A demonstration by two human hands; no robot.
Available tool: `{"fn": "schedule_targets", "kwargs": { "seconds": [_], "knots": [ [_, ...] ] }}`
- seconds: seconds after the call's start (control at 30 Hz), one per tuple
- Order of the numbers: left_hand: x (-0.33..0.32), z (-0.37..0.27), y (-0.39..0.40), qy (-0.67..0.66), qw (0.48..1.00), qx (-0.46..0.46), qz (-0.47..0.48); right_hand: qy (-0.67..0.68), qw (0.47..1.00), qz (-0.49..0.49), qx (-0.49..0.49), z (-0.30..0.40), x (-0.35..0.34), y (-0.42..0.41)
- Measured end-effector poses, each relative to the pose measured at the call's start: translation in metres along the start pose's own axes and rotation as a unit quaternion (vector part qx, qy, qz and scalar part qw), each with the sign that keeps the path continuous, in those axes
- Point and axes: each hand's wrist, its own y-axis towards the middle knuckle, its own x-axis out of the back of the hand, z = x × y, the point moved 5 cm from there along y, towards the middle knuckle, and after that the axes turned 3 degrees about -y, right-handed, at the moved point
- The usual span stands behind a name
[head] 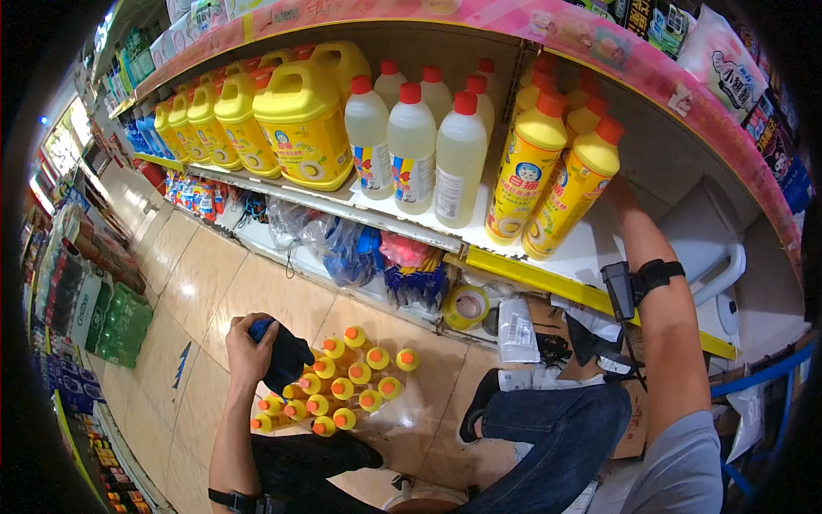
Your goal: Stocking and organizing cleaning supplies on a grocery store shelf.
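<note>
My left hand grips a crumpled dark blue cloth over the floor. Just beyond the cloth, several yellow bottles with orange caps stand grouped on the tiles. On the shelf, my right hand reaches behind the front yellow dish-soap bottle; its fingers are hidden, so I cannot tell whether they hold the bottle. That bottle leans to the right. Beside it another yellow bottle stands in front of more of its kind.
Clear bottles with red caps and yellow handled jugs line the shelf leftward. A grey-white plastic container sits right of my forearm. Below are bagged goods and a tape roll. Green bottle packs stand across the aisle.
</note>
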Motion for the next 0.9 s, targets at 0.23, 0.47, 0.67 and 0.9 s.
{"fn": "schedule_targets", "kwargs": {
  "seconds": [0.23, 0.47, 0.67, 0.9],
  "knots": [
    [0.000, -0.008, 0.001, 0.007, 1.000, 0.003, 0.005, -0.017, 1.000, 0.013, -0.002, -0.013, 0.001, -0.002],
    [-0.002, -0.005, 0.005, 0.000, 1.000, -0.008, -0.001, -0.034, 0.999, 0.020, -0.003, -0.025, 0.009, -0.006],
    [0.001, -0.008, 0.000, 0.014, 1.000, -0.017, -0.011, -0.049, 0.998, 0.031, 0.000, -0.027, 0.015, -0.019],
    [-0.020, -0.007, 0.012, -0.011, 0.997, -0.078, -0.017, -0.325, 0.940, 0.067, -0.080, -0.122, 0.086, -0.014]
  ]
}}
